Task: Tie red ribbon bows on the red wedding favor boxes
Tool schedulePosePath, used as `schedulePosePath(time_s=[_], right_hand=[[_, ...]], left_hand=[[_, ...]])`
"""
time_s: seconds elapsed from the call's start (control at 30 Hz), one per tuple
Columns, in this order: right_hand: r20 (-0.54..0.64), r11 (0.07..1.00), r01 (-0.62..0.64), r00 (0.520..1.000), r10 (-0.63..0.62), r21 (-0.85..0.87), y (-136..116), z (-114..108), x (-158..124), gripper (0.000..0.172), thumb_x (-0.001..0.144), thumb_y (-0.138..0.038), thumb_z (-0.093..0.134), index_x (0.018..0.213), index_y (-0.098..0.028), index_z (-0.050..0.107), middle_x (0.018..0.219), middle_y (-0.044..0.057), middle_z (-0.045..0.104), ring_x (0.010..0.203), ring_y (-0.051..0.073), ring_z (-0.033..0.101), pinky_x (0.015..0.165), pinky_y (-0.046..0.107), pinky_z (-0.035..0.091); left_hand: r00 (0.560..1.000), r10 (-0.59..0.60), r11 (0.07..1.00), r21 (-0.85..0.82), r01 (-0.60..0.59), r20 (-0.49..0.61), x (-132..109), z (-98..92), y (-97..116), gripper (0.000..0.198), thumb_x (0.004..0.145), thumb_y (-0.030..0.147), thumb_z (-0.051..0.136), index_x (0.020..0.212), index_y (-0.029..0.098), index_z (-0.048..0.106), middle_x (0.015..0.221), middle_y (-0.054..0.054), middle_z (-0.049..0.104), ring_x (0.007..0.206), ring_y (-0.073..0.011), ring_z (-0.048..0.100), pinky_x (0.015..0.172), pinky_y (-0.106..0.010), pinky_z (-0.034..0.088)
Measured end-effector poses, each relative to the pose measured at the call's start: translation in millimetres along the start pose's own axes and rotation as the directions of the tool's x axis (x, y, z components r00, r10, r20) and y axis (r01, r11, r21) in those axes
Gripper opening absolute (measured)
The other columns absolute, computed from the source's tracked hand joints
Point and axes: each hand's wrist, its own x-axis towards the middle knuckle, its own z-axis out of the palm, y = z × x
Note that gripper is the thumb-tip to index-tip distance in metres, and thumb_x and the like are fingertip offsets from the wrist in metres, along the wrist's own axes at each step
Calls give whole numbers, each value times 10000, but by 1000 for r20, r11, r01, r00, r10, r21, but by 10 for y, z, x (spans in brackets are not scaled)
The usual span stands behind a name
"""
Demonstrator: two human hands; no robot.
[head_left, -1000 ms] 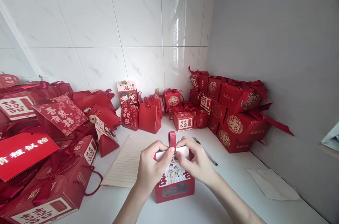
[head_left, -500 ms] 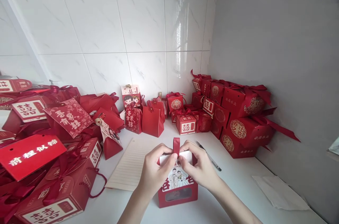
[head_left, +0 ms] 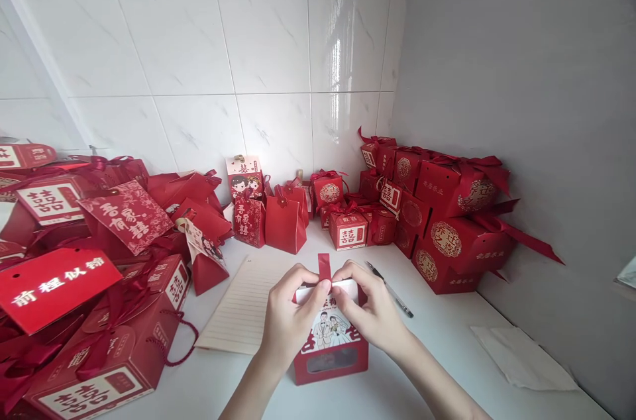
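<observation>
A red and white gift box [head_left: 328,335] stands on the white table before me, with a drawn couple on its front and a clear window low down. At its top edge, a short red ribbon loop [head_left: 324,266] sticks up. My left hand [head_left: 293,304] grips the box top from the left, thumb pressed at the ribbon's base. From the other side, my right hand [head_left: 370,304] pinches the same top edge, its thumb on the front. Fingers behind the box are partly hidden.
A lined notebook [head_left: 233,307] lies left of the box, a pen [head_left: 390,289] to the right. Red boxes [head_left: 104,367] crowd the left side, more boxes [head_left: 460,254] are stacked at right, and small bags [head_left: 285,221] stand along the wall. White paper [head_left: 521,357] lies at right.
The ribbon loop leans slightly further left, and my thumbs have shifted a little at its base. Both hands keep hold of the box. The view has moved slightly.
</observation>
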Motion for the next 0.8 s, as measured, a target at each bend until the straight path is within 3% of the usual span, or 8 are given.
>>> schedulePosePath(time_s=[0.3, 0.8], right_hand=[[6, 1000, -4, 1000, 4, 25, 17, -2, 0, 129, 847, -253, 465, 745, -191, 515, 646, -27, 487, 558, 103, 430, 514, 221, 351], [-7, 999, -18, 1000, 19, 39, 29, 11, 6, 174, 851, -277, 461, 709, -189, 509, 617, -34, 469, 535, 96, 407, 497, 215, 331]], left_hand=[[1000, -12, 1000, -28, 13, 23, 11, -6, -7, 185, 818, 250, 562, 649, 181, 532, 586, 41, 519, 540, -91, 516, 506, -177, 407], [999, -2, 1000, 11, 2, -38, -1, 21, 23, 211, 811, 249, 571, 616, 177, 534, 568, 43, 556, 531, -88, 536, 514, -173, 410]])
